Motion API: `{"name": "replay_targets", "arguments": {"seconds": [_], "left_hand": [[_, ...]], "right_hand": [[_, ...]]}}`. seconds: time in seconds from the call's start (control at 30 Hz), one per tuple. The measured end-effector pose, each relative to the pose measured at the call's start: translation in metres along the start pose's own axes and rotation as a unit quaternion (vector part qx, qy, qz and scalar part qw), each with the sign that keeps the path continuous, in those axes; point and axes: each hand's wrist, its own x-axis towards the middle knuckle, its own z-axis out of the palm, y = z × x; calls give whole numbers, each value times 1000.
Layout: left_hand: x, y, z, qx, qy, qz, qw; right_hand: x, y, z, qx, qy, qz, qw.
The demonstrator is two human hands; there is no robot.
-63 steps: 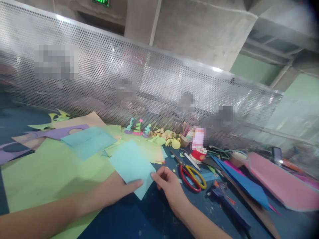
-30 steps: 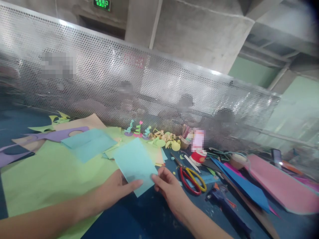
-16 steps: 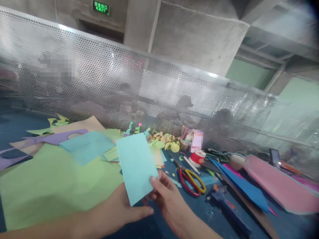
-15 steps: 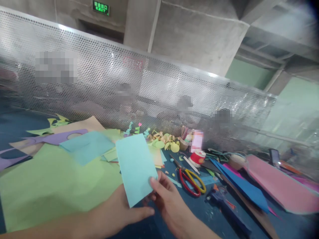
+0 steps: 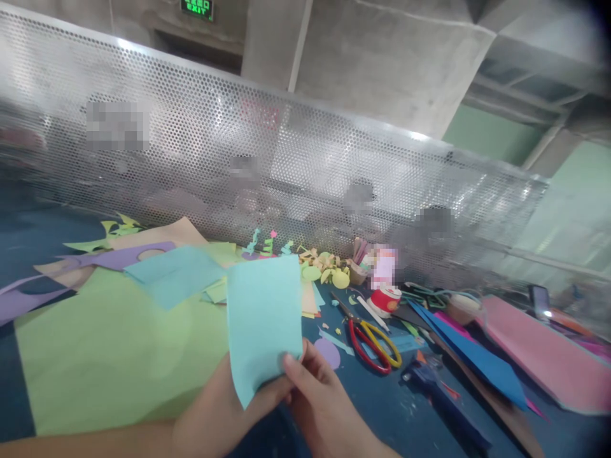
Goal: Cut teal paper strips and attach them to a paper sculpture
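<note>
A light blue sheet of paper (image 5: 262, 318) is held upright in front of me, its lower part slightly bent. My right hand (image 5: 317, 394) pinches its lower right edge, thumb on the near face and fingers curled behind. My left hand (image 5: 229, 401) is behind the lower part of the sheet, with its thumb along the bottom edge, close to the right fingers. The sheet hides the left fingers. Just right of the hands lie a purple paper circle (image 5: 327, 353) and scissors (image 5: 375, 343) with one red and one yellow handle.
Large green paper (image 5: 128, 350) covers the left of the blue table, with blue sheets (image 5: 176, 273) on it. Cut paper pieces (image 5: 329, 270) lie at the back. To the right are a red-and-white roll (image 5: 386, 301), a dark blue glue gun (image 5: 443, 401) and pink sheets (image 5: 539, 356). A perforated metal screen (image 5: 191, 140) stands behind.
The blue sheet has turned more upright and its lower part has bent. My left thumb has moved up against its bottom edge. The purple circle has come into sight beside my right hand.
</note>
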Motion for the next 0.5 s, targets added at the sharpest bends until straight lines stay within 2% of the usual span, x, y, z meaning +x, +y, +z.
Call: {"name": "replay_targets", "arguments": {"seconds": [0.13, 0.3, 0.4, 0.5], "left_hand": [[3, 2, -3, -35, -5, -29, 999], [8, 3, -6, -75, 23, -74, 994], [10, 0, -7, -70, 33, -102, 992], [11, -4, -8, -47, 33, -106, 993]], "right_hand": [[3, -7, -4, -54, 8, 8, 998], [8, -19, -11, -145, 37, -8, 989], [9, -23, -13, -225, 56, -23, 973], [10, -24, -13, -318, 65, -52, 944]]}}
